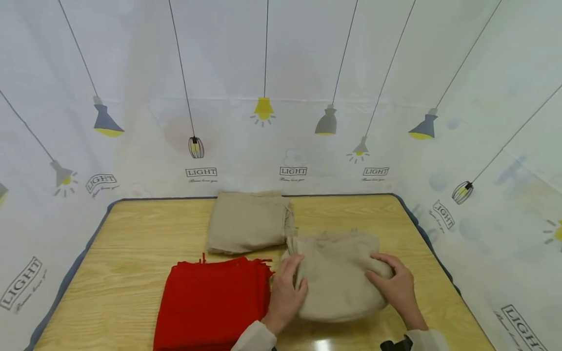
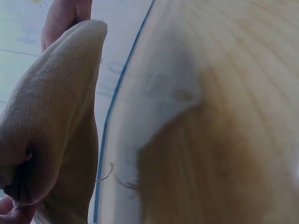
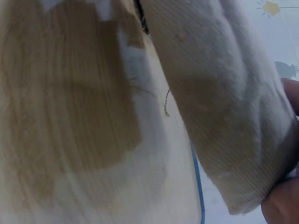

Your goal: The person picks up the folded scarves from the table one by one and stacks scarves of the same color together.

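Observation:
A folded beige cloth lies at the front right of the wooden table, held between both hands. My left hand grips its left edge, fingers curled onto the top. My right hand grips its right edge. In the left wrist view the same beige cloth bulges beside the table, with my left fingers bunching it at the bottom and the right hand at its far end. In the right wrist view the cloth is pinched by my right fingers.
A second folded beige cloth lies at the back middle of the table. A folded red cloth with a fringe lies at the front, just left of my left hand. White printed curtains wall in the table on three sides.

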Demonstrator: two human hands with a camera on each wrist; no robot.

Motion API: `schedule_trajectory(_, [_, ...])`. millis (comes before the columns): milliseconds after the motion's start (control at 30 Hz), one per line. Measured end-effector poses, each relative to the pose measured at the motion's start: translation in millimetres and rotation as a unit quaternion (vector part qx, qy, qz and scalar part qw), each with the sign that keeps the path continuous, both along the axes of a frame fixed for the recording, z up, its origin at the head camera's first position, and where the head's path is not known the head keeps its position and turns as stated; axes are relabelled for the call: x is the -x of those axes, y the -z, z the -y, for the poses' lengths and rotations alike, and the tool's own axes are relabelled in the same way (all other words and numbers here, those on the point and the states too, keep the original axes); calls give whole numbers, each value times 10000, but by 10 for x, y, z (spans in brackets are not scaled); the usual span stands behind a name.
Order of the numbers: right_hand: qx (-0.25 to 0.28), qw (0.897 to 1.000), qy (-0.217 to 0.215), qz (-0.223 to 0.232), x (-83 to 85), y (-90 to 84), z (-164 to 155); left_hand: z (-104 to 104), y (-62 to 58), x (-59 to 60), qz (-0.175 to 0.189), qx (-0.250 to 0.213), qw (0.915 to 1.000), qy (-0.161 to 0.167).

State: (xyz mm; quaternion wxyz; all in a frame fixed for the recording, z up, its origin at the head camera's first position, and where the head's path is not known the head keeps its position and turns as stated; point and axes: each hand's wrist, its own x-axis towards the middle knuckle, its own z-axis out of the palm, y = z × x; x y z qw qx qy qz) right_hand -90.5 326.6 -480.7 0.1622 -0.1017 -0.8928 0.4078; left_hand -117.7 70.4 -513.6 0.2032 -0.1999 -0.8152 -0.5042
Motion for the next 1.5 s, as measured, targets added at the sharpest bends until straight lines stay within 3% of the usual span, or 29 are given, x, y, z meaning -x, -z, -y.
schedule_trajectory(300, [-128, 9988, -26, 474, -9, 225, -18, 1, 218, -82, 587, 157, 9981, 29])
schedule_trajectory(467, [-300, 9983, -87, 493, 34, 358, -11, -12, 343, -90, 858, 322, 9958, 7])
schedule_trajectory(667, [-554, 9964, -253, 588, 20, 521, -51, -40, 444, -110, 964, 653, 9932, 41])
schedule_trajectory(867, [-697, 9948, -608, 430, 12, 631, -87, -44, 468, -109, 956, 988, 9905, -21])
schedule_trajectory(1067, [-938, 9908, -954, 206, -28, 759, -90, -35, 464, -103, 1029, 991, 9897, -7])
schedule_trajectory(1300, [-895, 9919, -879, 187, -18, 749, -47, -6, 465, -93, 1068, 924, 9900, 45])
schedule_trajectory(1500, [-699, 9948, -692, 253, -57, 773, -50, -7, 449, -108, 1545, 839, 9844, 83])
